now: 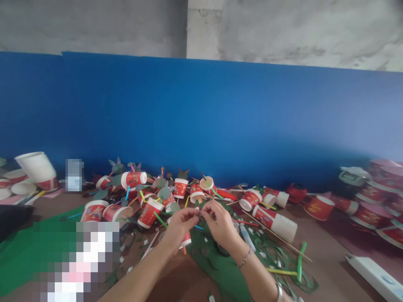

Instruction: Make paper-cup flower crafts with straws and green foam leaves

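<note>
A red, white-rimmed paper cup (187, 239) sits tilted, partly hidden behind the left hand (179, 225), low in view.

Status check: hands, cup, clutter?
Left hand, right hand: fingers pinched, contents unclear. Red cup partly hidden behind left hand. Green paper, more cups crowding table.

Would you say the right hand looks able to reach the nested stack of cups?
Probably yes: the nested stack of cups lies uncovered near the right hand, and the thin stick in front looks low.
</note>
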A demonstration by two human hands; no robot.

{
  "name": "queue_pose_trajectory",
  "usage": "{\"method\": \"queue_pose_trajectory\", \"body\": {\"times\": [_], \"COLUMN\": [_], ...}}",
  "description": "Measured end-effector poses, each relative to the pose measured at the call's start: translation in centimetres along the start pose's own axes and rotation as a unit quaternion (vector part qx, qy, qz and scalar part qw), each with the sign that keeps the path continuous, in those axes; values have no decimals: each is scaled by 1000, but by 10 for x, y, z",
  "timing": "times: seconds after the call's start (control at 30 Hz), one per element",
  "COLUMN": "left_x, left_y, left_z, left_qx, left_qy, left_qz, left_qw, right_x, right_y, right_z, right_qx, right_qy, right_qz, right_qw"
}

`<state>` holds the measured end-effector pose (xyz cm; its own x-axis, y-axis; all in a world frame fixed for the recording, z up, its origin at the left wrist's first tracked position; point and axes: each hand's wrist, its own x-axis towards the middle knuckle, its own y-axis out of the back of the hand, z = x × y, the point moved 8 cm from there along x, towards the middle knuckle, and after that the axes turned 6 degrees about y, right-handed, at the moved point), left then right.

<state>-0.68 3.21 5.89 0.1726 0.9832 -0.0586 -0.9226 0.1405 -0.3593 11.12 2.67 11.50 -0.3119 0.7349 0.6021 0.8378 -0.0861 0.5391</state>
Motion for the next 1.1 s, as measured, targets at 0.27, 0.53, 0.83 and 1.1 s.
{"method": "queue_pose_trajectory", "body": {"times": [0.27, 0.53, 0.83, 1.1], "left_x": [7, 7, 10, 11], "left_y": [13, 25, 26, 23], "left_z": [-9, -7, -2, -6], "left_qx": [-94, -36, 120, 105], "left_qy": [19, -7, -41, -32], "left_qz": [52, 113, 101, 85], "left_qw": [994, 993, 987, 990], "right_x": [-5, -5, -4, -5], "right_y": [-3, -19, -13, -16], "right_z": [-8, 8, -5, -1], "right_qx": [-28, 92, 5, -37], "right_qy": [42, -102, -9, -12], "right_qz": [34, -30, -32, -43], "right_qw": [998, 990, 999, 998]}}
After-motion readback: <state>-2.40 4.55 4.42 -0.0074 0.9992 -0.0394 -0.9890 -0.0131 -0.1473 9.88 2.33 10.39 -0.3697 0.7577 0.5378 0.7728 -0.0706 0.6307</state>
